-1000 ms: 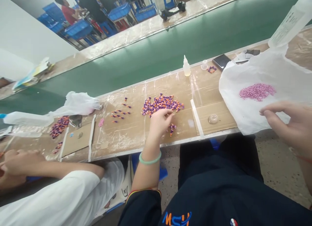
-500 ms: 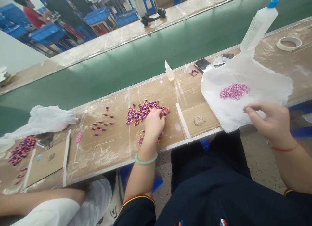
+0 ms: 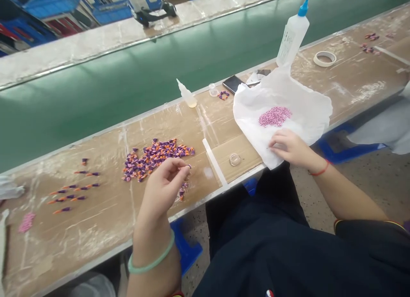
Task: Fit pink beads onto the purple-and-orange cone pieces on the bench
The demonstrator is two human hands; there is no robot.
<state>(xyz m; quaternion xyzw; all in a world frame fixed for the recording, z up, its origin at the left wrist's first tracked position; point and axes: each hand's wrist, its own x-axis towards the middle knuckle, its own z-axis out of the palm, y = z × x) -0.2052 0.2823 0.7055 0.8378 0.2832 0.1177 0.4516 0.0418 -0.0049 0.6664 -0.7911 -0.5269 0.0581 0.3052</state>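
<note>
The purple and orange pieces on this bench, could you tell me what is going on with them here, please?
A seated person works at a long bench. Their left hand hovers just above it, fingertips pinched together beside the pile of purple and orange pieces; whether they grip one is too small to tell. Their right hand rests on a white plastic sheet bearing a heap of pink beads. A small squeeze bottle stands behind the pile.
</note>
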